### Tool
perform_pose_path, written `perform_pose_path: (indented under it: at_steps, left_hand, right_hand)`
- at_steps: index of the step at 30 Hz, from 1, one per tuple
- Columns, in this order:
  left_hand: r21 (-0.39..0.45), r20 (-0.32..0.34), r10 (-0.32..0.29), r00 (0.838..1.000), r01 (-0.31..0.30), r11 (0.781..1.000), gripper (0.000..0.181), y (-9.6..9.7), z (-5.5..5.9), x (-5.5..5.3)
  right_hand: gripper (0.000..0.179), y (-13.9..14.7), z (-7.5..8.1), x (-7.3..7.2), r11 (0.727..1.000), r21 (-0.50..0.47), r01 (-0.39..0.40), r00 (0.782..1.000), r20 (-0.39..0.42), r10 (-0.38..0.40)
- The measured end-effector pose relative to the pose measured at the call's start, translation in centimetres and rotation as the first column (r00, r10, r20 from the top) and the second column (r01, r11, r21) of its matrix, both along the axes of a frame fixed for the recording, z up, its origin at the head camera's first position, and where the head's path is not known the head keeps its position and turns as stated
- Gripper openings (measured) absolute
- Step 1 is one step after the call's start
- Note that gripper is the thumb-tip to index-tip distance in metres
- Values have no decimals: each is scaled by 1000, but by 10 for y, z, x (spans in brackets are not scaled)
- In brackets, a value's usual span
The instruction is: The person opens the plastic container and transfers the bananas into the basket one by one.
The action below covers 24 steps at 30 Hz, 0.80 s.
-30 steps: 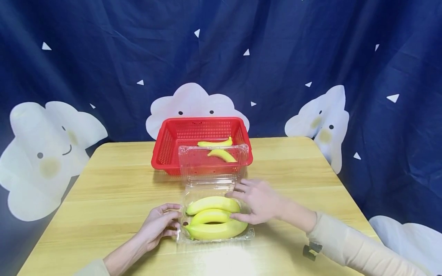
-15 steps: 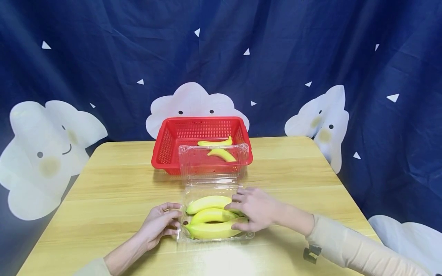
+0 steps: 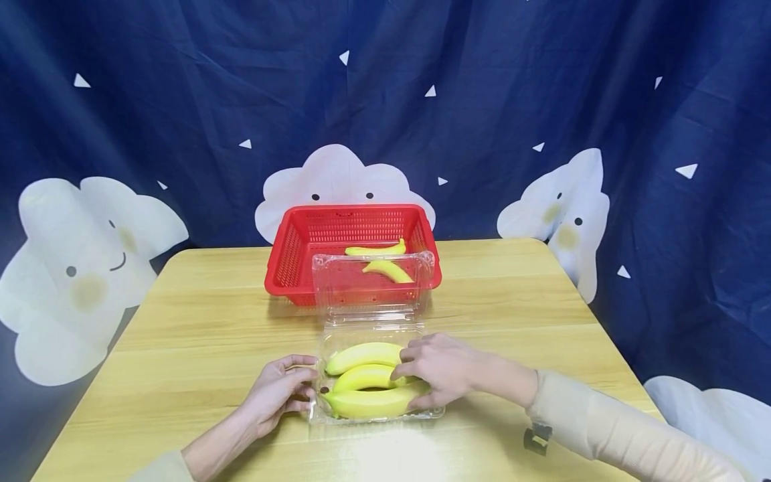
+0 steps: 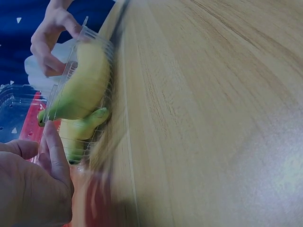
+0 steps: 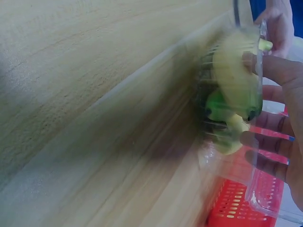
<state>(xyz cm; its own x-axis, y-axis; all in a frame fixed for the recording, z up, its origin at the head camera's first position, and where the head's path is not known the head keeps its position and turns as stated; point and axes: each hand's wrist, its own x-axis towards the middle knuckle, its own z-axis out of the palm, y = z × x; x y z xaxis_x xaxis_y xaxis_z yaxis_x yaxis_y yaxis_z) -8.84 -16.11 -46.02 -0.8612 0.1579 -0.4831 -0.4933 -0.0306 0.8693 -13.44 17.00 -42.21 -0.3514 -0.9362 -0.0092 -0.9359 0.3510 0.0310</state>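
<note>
A clear plastic clamshell box [image 3: 320,416] lies on the table with its lid [image 3: 337,284] raised at the back. Three yellow bananas with green tips lie side by side in it: a far banana [image 3: 364,358], a middle banana [image 3: 361,378] and a near banana [image 3: 367,404]. My right hand [image 3: 442,368] reaches over the right wall, thumb on the near banana and fingers curled over the right ends, which it hides. In the right wrist view its thumb [image 5: 265,66] presses against a banana through the opening. My left hand [image 3: 280,395] touches the box's left edge with relaxed fingers.
Behind the raised lid stands a red perforated basket [image 3: 286,268] with two bananas in it, one [image 3: 376,250] farther back and one [image 3: 388,270] seen through the lid. The wooden table [image 3: 199,321] ends at a dark blue curtain [image 3: 470,53] printed with white clouds.
My right hand has come down from open above the right ends of the bananas and curled its fingers over them. The left hand and the box have stayed in place.
</note>
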Motion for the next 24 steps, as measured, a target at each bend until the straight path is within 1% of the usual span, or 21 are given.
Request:
perform_pose_path:
  at_steps: [5, 12, 15, 24]
  left_hand:
    - [5, 0, -3, 1000, 3, 1000, 49, 0, -1, 0]
    - [11, -3, -3, 1000, 3, 1000, 50, 0, 0, 0]
    - [5, -3, -2, 1000, 2, 1000, 50, 0, -1, 0]
    - [-11, 3, 5, 1000, -5, 1000, 49, 1, -1, 0]
  right_hand:
    - [46, -2, -4, 1, 1000, 15, 14, 1000, 19, -14]
    - [45, -3, -5, 1, 998, 41, 39, 997, 62, -41]
    - [44, -3, -6, 1, 998, 38, 47, 996, 72, -49]
    - [42, -2, -10, -2, 999, 29, 41, 994, 104, -44]
